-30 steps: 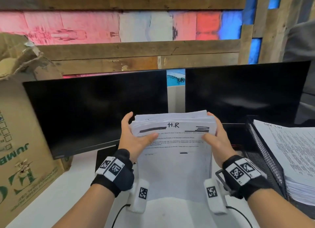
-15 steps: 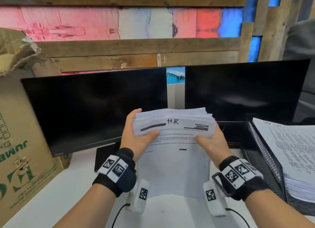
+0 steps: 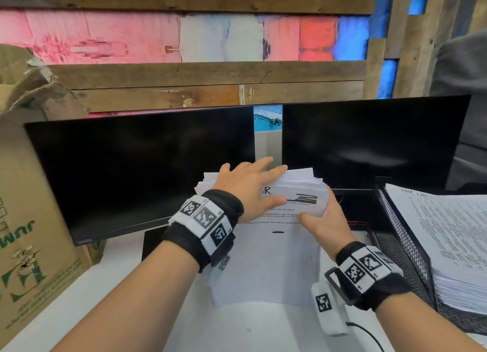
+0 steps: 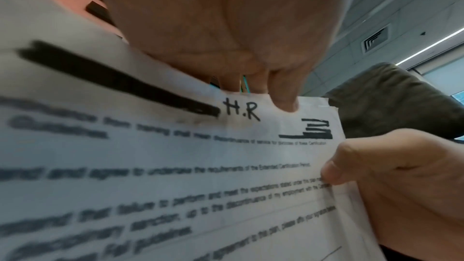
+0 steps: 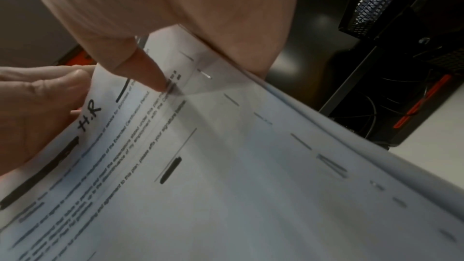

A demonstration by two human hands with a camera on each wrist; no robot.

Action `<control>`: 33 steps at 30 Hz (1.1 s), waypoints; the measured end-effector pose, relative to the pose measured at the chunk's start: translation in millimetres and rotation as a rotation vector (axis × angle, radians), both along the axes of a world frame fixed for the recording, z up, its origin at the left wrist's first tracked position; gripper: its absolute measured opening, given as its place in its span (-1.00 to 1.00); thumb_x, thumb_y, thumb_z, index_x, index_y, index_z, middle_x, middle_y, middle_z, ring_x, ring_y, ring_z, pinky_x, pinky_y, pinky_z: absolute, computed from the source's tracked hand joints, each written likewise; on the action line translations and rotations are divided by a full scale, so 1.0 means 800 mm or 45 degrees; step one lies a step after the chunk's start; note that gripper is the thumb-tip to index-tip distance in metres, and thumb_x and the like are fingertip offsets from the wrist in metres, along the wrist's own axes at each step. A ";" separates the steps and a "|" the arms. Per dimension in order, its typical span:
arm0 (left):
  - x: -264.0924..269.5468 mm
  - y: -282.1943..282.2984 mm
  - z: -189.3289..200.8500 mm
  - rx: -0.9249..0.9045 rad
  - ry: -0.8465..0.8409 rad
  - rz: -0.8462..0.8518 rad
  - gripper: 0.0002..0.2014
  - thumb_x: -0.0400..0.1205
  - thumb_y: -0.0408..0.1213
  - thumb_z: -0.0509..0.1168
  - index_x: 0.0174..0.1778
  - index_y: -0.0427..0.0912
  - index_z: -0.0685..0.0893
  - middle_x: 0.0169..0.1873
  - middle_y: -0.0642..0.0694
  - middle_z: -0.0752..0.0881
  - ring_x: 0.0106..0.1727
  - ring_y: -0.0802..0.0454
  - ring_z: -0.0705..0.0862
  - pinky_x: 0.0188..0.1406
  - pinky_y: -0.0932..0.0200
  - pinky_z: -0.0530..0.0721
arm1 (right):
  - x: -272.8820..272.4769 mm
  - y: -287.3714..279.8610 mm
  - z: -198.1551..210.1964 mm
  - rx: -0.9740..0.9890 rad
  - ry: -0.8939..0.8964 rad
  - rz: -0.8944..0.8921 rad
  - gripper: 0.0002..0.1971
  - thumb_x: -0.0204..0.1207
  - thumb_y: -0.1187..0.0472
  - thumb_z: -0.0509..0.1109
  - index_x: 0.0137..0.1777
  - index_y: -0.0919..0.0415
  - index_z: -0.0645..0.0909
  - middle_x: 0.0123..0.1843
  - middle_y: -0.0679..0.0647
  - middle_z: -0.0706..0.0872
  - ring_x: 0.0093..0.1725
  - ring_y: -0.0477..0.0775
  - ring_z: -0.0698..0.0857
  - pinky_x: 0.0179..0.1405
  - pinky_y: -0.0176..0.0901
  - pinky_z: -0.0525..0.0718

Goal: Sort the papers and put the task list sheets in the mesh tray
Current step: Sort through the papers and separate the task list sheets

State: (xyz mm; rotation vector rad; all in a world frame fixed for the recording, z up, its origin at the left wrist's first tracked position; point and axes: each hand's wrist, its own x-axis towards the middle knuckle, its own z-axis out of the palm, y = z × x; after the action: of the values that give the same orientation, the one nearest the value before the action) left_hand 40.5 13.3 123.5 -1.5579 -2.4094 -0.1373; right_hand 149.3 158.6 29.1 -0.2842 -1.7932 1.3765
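Observation:
I hold a thick stack of white papers (image 3: pixel 274 259) upright on the desk; its front sheet is hand-marked "H.R" (image 4: pixel 242 109). My left hand (image 3: pixel 274 184) lies over the stack's top edge, fingers straight across the fanned sheets and thumb on the front sheet. My right hand (image 3: pixel 320 220) grips the right edge, thumb (image 5: pixel 150 74) pressed on the front page. To the right, the black mesh tray (image 3: pixel 400 235) holds a tall pile of printed task list sheets (image 3: pixel 453 233). The stack's rear sheets are hidden.
Two dark monitors (image 3: pixel 139 172) (image 3: pixel 369 146) stand close behind the papers. A torn cardboard box (image 3: pixel 31 193) stands at the left. A black device with red marks (image 5: pixel 414 106) sits under the right monitor. Bare white desk (image 3: pixel 118 312) lies in front.
My left hand has let go of the stack's left edge and moved up and right onto the top edge. The right hand still holds the right side; the stack sits slightly lower.

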 end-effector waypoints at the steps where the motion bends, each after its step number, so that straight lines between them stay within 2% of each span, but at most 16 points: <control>1: 0.003 0.002 0.001 0.014 -0.010 -0.019 -0.42 0.68 0.17 0.07 0.62 0.24 0.08 0.64 0.14 0.14 0.59 -0.02 0.23 0.58 -0.31 0.08 | -0.001 0.001 -0.001 0.000 0.007 0.004 -0.31 0.32 0.60 0.36 0.44 0.13 0.38 0.16 0.16 0.68 0.10 0.05 0.72 -0.13 -0.27 0.71; 3: 0.012 0.007 0.002 0.090 -0.029 -0.093 -0.51 0.73 0.07 0.03 0.60 0.19 0.20 0.57 0.18 0.30 0.52 0.00 0.36 0.54 -0.23 0.20 | 0.000 0.001 0.000 -0.005 0.018 0.009 -0.31 0.33 0.65 0.34 0.41 0.11 0.37 0.17 0.21 0.67 0.08 0.06 0.72 -0.11 -0.24 0.73; 5: 0.018 0.009 0.005 0.181 -0.089 -0.199 -0.58 0.75 -0.01 0.03 0.56 0.16 0.33 0.48 0.18 0.45 0.43 0.04 0.46 0.48 -0.13 0.34 | 0.001 0.000 0.000 0.008 0.027 0.014 -0.31 0.34 0.67 0.34 0.41 0.11 0.37 0.14 0.20 0.68 0.02 -0.03 0.73 -0.13 -0.26 0.74; 8: 0.020 0.013 0.011 0.325 -0.311 -0.272 -0.72 0.73 -0.11 0.12 0.31 0.10 0.62 0.16 0.09 0.70 0.21 0.05 0.61 0.32 -0.05 0.55 | 0.004 -0.001 -0.001 0.030 0.031 -0.015 -0.31 0.35 0.62 0.38 0.38 0.01 0.38 0.11 0.10 0.69 -0.02 -0.16 0.72 -0.17 -0.33 0.71; 10: 0.021 0.019 0.015 0.400 -0.383 -0.215 -0.79 0.71 -0.15 0.19 0.09 0.00 0.72 -0.09 0.06 0.72 0.03 0.07 0.64 0.21 -0.02 0.63 | 0.005 -0.003 0.000 0.029 0.030 -0.028 -0.32 0.36 0.60 0.41 0.35 -0.05 0.38 0.11 0.05 0.68 0.02 -0.13 0.71 -0.13 -0.29 0.74; 12: 0.022 0.026 0.018 0.444 -0.390 -0.156 -0.83 0.69 -0.17 0.24 -0.02 -0.05 0.74 -0.20 0.08 0.68 -0.04 0.08 0.63 0.17 0.03 0.64 | 0.006 -0.004 0.002 0.026 0.027 -0.023 -0.33 0.36 0.59 0.41 0.32 -0.06 0.40 0.10 0.02 0.68 0.01 -0.15 0.71 -0.11 -0.25 0.76; 14: 0.019 0.030 0.022 0.450 -0.354 -0.110 -0.85 0.67 -0.19 0.26 -0.06 -0.04 0.75 -0.21 0.08 0.67 -0.05 0.09 0.61 0.14 0.07 0.64 | 0.007 -0.005 0.003 0.031 0.026 0.005 -0.33 0.37 0.60 0.41 0.31 -0.07 0.40 0.09 0.00 0.69 0.01 -0.19 0.72 -0.14 -0.31 0.74; 17: 0.007 0.031 0.027 0.482 -0.302 -0.022 -0.86 0.66 -0.19 0.28 -0.09 -0.03 0.75 -0.18 0.07 0.71 -0.06 0.09 0.64 0.12 0.08 0.67 | 0.006 -0.003 0.001 0.033 0.021 0.025 -0.34 0.38 0.60 0.40 0.36 -0.02 0.42 0.13 0.03 0.71 0.08 -0.15 0.73 0.01 -0.24 0.75; 19: 0.004 0.030 0.027 0.511 -0.299 -0.003 -0.87 0.65 -0.18 0.29 -0.10 -0.02 0.76 -0.18 0.07 0.72 -0.08 0.09 0.65 0.11 0.08 0.68 | 0.005 -0.002 0.000 0.028 0.018 0.029 -0.35 0.38 0.60 0.39 0.36 0.00 0.42 0.12 0.02 0.71 0.06 -0.19 0.72 -0.03 -0.31 0.73; 22: 0.011 0.031 0.028 0.477 -0.304 -0.022 -0.89 0.63 -0.15 0.33 -0.08 0.01 0.77 -0.22 0.12 0.70 -0.07 0.12 0.65 0.12 0.09 0.69 | 0.005 -0.003 0.000 0.037 0.038 0.026 -0.34 0.38 0.61 0.39 0.29 -0.10 0.42 0.11 0.00 0.70 0.05 -0.21 0.72 -0.08 -0.38 0.70; 26: 0.021 0.035 0.033 0.463 -0.355 -0.062 -0.94 0.56 -0.12 0.41 -0.19 0.05 0.77 -0.31 0.20 0.67 -0.11 0.17 0.67 0.07 0.09 0.72 | 0.007 -0.004 0.000 0.042 0.058 0.037 -0.31 0.38 0.61 0.40 0.22 -0.21 0.39 0.09 0.00 0.68 0.01 -0.23 0.72 -0.14 -0.39 0.70; 30: 0.027 0.036 0.033 0.385 -0.527 -0.163 -0.95 0.54 -0.17 0.44 -0.24 0.05 0.76 -0.12 0.09 0.76 -0.03 0.14 0.69 0.14 0.02 0.71 | 0.012 0.000 -0.002 -0.010 0.040 0.066 -0.33 0.39 0.55 0.45 0.36 -0.07 0.38 0.14 0.05 0.68 0.11 -0.05 0.72 -0.08 -0.25 0.75; 33: 0.027 0.033 0.034 0.319 -0.540 -0.181 -0.90 0.55 -0.17 0.43 -0.28 0.07 0.71 -0.08 0.07 0.75 -0.09 0.15 0.67 0.13 0.02 0.71 | 0.011 0.003 -0.006 -0.030 0.033 0.058 -0.35 0.38 0.52 0.48 0.42 0.08 0.41 0.15 0.07 0.70 0.12 -0.02 0.73 -0.09 -0.22 0.75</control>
State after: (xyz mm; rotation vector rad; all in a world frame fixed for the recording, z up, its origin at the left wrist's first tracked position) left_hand 62.3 39.7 150.4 -1.7133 -2.4478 -0.8414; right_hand 158.2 161.2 24.6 -0.2388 -1.7727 1.4278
